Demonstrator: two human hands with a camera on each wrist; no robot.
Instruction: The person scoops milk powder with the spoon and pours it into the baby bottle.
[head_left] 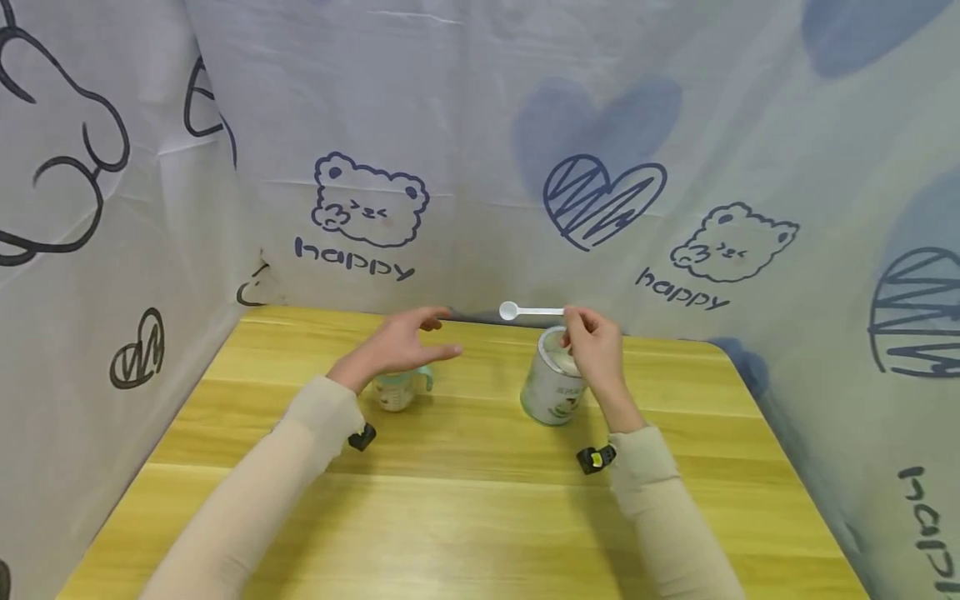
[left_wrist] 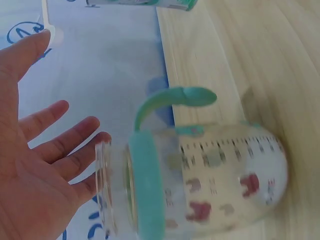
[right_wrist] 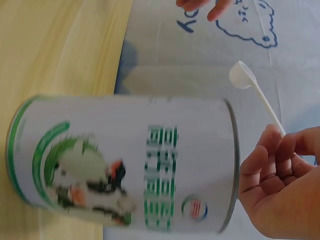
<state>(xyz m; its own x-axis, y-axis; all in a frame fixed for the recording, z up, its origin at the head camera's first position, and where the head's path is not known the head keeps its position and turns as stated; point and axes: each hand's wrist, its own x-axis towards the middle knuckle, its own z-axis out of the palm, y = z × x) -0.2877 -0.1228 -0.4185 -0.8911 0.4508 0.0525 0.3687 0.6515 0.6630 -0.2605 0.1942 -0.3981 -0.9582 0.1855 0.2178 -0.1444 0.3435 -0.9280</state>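
My right hand (head_left: pixel 597 350) pinches the handle end of a small white measuring scoop (head_left: pixel 534 312), held level above a milk powder can. Its round bowl points left in the head view. The can (head_left: pixel 553 398) is white and green with a cow picture and stands upright, its top uncovered; the hand overlaps the rim. Over a baby bottle (head_left: pixel 393 395) hovers my left hand (head_left: pixel 401 340), fingers spread and holding nothing. In the left wrist view the clear bottle (left_wrist: pixel 215 180) has a teal collar with a handle (left_wrist: pixel 175 96), printed measuring marks and an uncovered threaded neck.
Bottle and can stand apart on a wood-grain table (head_left: pixel 450 517), toward its back edge. Behind and at both sides hangs a pale cloth (head_left: pixel 465 150) printed with bears and hearts. Each wrist wears a small black camera (head_left: pixel 595 459).
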